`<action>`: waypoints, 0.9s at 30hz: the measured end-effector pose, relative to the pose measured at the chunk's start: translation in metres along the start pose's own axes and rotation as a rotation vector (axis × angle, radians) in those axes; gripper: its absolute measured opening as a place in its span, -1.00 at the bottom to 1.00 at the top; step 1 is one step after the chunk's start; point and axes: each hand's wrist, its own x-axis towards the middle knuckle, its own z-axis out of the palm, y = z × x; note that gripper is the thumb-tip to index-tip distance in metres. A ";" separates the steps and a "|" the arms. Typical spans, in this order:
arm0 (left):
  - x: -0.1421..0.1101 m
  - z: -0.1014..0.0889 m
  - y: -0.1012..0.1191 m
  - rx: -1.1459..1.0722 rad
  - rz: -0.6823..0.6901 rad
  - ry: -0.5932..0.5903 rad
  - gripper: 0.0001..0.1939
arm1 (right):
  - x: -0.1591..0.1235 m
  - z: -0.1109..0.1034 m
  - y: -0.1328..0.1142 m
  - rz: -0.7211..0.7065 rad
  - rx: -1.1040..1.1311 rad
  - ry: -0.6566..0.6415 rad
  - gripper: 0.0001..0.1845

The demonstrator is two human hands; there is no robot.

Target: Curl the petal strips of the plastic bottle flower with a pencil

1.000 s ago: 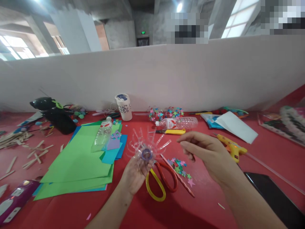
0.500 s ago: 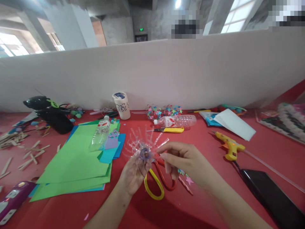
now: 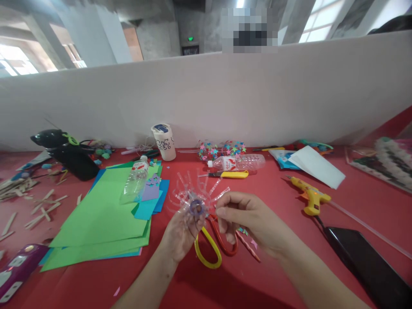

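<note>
My left hand grips a clear plastic bottle top cut into splayed strips, with a blue-purple ring at its middle. My right hand reaches in from the right, its fingers pinched on one strip at the right side of that piece. Under both hands lie scissors with yellow and red handles on the red table. Small coloured foam stars lie just beneath my right hand.
Green and blue paper sheets with a bottle lie left. A second bottle, a yellow utility knife, a paper cup, a yellow glue gun, a black phone and wooden sticks surround the hands. A white partition closes the back.
My right hand moved left from above the foam stars to the cut bottle piece and closed its fingers on a strip. The left hand kept holding the piece.
</note>
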 end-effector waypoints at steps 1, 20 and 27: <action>0.000 0.000 0.000 0.011 0.004 -0.007 -0.74 | 0.000 0.000 0.000 0.003 0.007 0.000 -0.86; 0.001 0.001 0.003 0.000 -0.044 0.010 -0.77 | -0.004 0.002 -0.007 -0.036 -0.088 0.024 -0.85; 0.003 -0.006 0.003 0.001 -0.068 -0.069 -0.75 | -0.017 0.001 -0.017 -0.100 -0.194 0.065 -0.93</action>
